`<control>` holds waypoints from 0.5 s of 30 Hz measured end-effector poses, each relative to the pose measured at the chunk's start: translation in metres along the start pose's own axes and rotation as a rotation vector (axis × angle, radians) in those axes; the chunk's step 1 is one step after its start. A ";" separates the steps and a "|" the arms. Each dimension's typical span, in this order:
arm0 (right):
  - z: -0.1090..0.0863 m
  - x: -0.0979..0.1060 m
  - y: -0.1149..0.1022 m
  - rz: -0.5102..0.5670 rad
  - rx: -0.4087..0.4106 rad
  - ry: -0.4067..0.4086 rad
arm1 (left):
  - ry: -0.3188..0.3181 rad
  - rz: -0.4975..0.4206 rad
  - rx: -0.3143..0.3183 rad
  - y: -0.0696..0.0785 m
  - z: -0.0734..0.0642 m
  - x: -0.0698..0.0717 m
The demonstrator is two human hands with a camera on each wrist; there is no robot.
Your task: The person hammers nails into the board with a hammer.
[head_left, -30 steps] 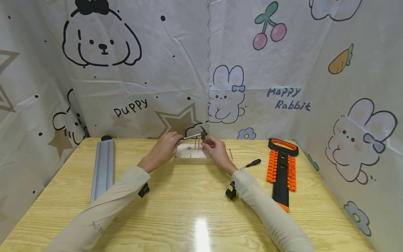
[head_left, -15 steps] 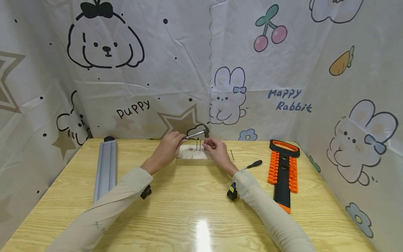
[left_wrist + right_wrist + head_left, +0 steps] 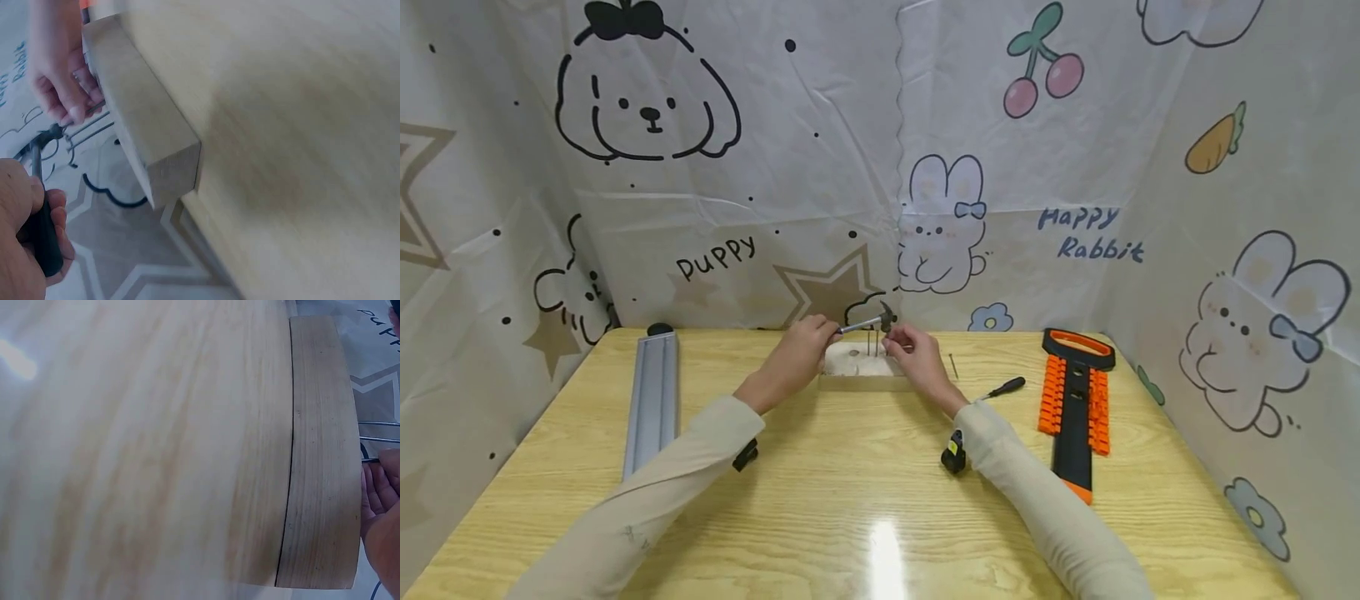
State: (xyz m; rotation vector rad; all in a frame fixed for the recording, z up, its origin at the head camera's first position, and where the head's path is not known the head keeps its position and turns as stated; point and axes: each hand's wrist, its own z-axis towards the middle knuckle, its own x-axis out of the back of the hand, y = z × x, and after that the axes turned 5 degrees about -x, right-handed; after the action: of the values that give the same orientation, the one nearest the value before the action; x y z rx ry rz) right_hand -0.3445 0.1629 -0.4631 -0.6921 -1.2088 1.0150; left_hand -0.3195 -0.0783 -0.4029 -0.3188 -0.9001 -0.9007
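Note:
My left hand (image 3: 805,346) grips the dark handle of a claw hammer (image 3: 861,324). The hammer's head is just above the fingertips of my right hand (image 3: 919,357). Those fingers pinch a nail (image 3: 370,460) against the top of a pale wooden block (image 3: 865,383). To the left of it, two long nails (image 3: 90,132) stand upright in the same block, parallel to each other. The left wrist view shows the hammer handle (image 3: 45,240) wrapped by the left fingers. How deep the pinched nail sits is hidden by the fingers.
Right of the block lie a loose nail (image 3: 952,365) and a screwdriver (image 3: 1006,387). A tape measure (image 3: 953,457) is by the right sleeve, a small black object (image 3: 745,455) by the left. A grey channelled bar (image 3: 651,400) lies left, an orange-and-black tool (image 3: 1071,408) right.
The hammer head rose slightly half a second ago and is now lower again, close to the right fingertips. My right hand keeps its pinch on the nail; the block has not moved.

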 end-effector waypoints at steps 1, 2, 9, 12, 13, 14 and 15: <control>0.000 0.000 0.000 -0.001 -0.004 -0.002 | -0.035 0.005 0.004 0.001 -0.001 -0.001; 0.000 0.001 0.000 -0.002 -0.005 -0.005 | -0.057 0.004 0.011 0.001 -0.001 -0.001; -0.001 0.002 0.000 0.001 0.009 -0.015 | -0.019 -0.037 0.034 0.005 -0.001 -0.003; 0.000 0.003 -0.001 0.002 0.009 -0.025 | -0.014 -0.059 0.046 0.004 -0.003 -0.003; 0.000 0.004 -0.002 0.001 0.007 -0.030 | -0.015 -0.067 0.053 0.004 -0.003 -0.003; 0.000 0.004 -0.003 0.001 0.006 -0.035 | -0.015 -0.072 0.059 0.003 -0.004 -0.003; 0.000 0.005 -0.004 -0.002 0.002 -0.041 | -0.017 -0.075 0.067 0.003 -0.004 -0.004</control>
State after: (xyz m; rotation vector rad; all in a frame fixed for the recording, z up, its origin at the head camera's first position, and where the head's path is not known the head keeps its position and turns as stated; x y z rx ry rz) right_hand -0.3437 0.1657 -0.4572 -0.6713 -1.2430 1.0332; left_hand -0.3161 -0.0770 -0.4080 -0.2363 -0.9607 -0.9364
